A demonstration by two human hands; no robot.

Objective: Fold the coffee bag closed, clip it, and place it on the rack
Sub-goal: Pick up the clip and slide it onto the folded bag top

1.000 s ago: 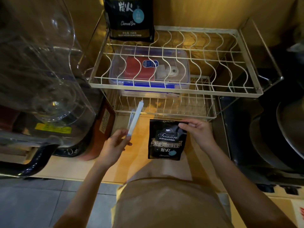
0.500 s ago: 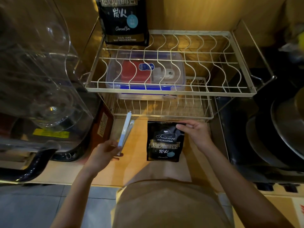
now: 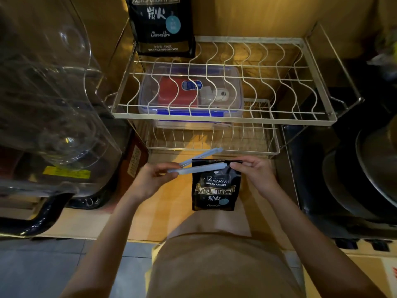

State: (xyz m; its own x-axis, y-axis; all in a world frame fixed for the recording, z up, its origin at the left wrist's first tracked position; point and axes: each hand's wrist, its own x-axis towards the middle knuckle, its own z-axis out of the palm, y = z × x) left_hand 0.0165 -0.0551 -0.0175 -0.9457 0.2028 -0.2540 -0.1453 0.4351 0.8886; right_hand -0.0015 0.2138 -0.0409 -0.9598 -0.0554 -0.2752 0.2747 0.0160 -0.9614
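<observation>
Lowest in the frame are the person's tan-clad body and two bare forearms reaching up toward the centre. Just above them, over the wooden counter (image 3: 163,203), one small black coffee bag (image 3: 214,188) stands upright at centre frame, its top edge folded over.

The left hand (image 3: 150,179), left of the bag, has its fingers closed around the hinge end of one pale blue clip (image 3: 202,163). The clip is spread open in a narrow V: its lower arm lies across the front of the bag's folded top, its upper arm angles up behind the bag's top edge.

The right hand (image 3: 255,175) pinches the bag's upper right corner between thumb and fingers, next to the free end of the clip's lower arm; whether it touches the clip cannot be told.

Beyond the hands stands one wire rack (image 3: 223,119) with two tiers. Under the upper tier sits one clear container (image 3: 148,100) with a blue-edged lid, red and white items inside. At the top of the frame, on the upper tier's back left corner, stands a second, larger black coffee bag (image 3: 161,24).

A large clear plastic appliance (image 3: 47,93) fills the left side; dark round pans (image 3: 365,168), at least two, sit at the right edge.
</observation>
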